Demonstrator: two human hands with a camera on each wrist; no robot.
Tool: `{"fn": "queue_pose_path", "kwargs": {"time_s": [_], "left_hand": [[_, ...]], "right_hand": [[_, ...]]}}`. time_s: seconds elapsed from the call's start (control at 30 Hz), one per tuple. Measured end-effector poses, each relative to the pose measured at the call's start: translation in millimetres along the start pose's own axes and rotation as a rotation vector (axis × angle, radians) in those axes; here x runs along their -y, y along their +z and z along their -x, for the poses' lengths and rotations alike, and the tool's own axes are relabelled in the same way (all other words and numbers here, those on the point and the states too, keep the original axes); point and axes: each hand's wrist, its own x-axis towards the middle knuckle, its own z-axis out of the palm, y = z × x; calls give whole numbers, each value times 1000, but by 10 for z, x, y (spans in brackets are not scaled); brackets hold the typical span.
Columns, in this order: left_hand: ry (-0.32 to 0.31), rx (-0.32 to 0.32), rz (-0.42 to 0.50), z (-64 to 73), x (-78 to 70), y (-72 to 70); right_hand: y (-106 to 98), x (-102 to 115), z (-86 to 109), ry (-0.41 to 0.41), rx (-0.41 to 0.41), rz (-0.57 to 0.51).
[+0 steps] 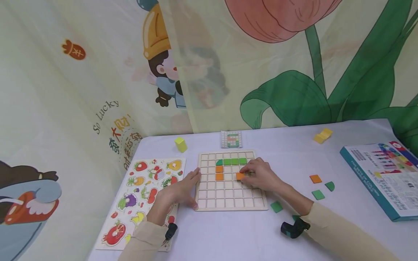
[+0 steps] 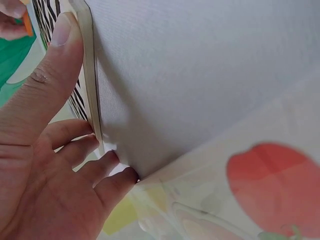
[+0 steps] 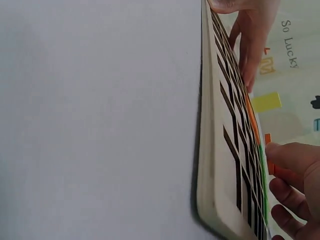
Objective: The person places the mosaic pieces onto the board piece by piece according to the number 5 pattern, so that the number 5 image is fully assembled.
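My right hand (image 1: 262,175) pinches an orange square tile (image 1: 240,176) between thumb and fingers, over the right part of a wooden grid board (image 1: 230,203). In the right wrist view that tile (image 3: 268,142) stands tilted just above the board's surface. On the board lie a row of green squares (image 1: 231,162), a rounded dark green tile (image 1: 219,162) at its left end, and two orange squares (image 1: 219,173) below that. My left hand (image 1: 179,190) rests against the board's left edge; its thumb (image 2: 64,55) and fingertips touch the rim in the left wrist view.
A small pattern card (image 1: 231,139) lies behind the board, with a yellow-green block (image 1: 180,144) to its left. A fruit puzzle board (image 1: 143,195) lies under my left forearm. At right are loose green tiles (image 1: 318,195), an orange tile (image 1: 315,179), yellow pieces (image 1: 323,136) and a box (image 1: 382,177).
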Motion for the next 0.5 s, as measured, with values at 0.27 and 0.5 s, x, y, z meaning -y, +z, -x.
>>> {"fn": "queue_pose_path", "kwargs": {"time_s": [0.27, 0.5], "left_hand": [[11, 1, -7, -4, -14, 14], [14, -6, -12, -12, 4, 13]], "right_hand": [[285, 172, -136, -13, -38, 35], [354, 238, -192, -11, -68, 61]]}}
